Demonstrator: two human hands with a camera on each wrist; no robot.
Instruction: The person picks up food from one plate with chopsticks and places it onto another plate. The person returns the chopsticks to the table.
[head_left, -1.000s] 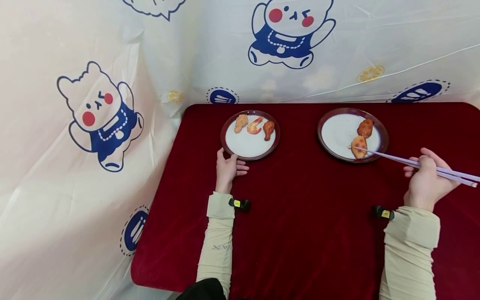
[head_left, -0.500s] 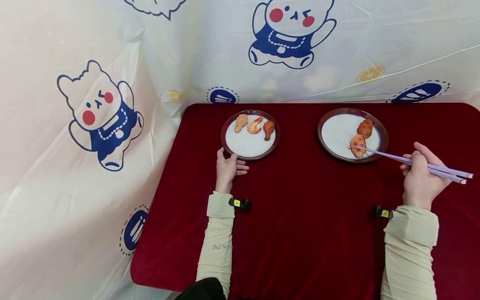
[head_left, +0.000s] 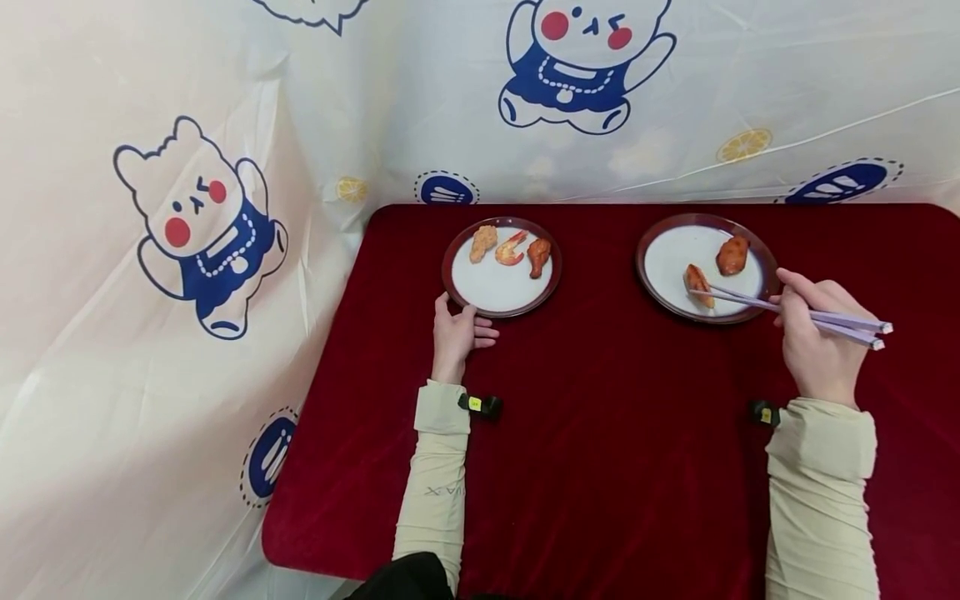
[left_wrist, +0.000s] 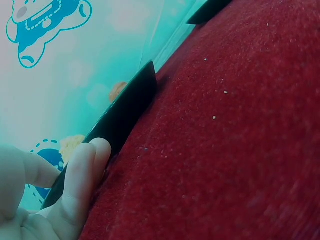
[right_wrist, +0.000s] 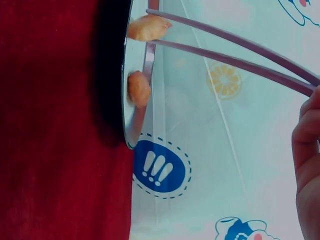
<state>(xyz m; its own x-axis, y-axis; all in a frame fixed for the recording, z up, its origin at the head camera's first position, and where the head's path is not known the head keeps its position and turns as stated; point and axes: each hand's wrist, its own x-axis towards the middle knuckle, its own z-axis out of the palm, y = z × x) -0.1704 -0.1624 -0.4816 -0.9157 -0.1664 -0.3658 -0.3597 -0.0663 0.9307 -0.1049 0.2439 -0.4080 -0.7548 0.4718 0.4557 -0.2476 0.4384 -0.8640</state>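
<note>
In the head view my left hand (head_left: pixel 453 340) pinches the near-left rim of a brown-rimmed white plate (head_left: pixel 491 287), thumb and fingers on either side of it. On that plate lie a pale fried piece (head_left: pixel 483 242), a shrimp (head_left: pixel 511 248) and a drumstick (head_left: pixel 538 257). My right hand (head_left: pixel 821 337) holds lilac chopsticks (head_left: pixel 832 321), reaching over a second such plate (head_left: pixel 667 250). Their tips stand on either side of a golden-brown food piece (right_wrist: pixel 150 28), turned on its edge on the plate. A reddish-brown glazed piece (head_left: pixel 732 255) lies behind it.
A dark red cloth (head_left: pixel 600 450) covers the table, with dark red surface between the two plates. A white curtain (head_left: pixel 405 92) printed with cartoon figures hangs at the back and left, close to the table edge.
My right hand and the chopsticks have moved left. The golden-brown piece has shifted left, away from the glazed piece, and tipped onto its edge; the chopstick tips have spread. My left hand stays put.
</note>
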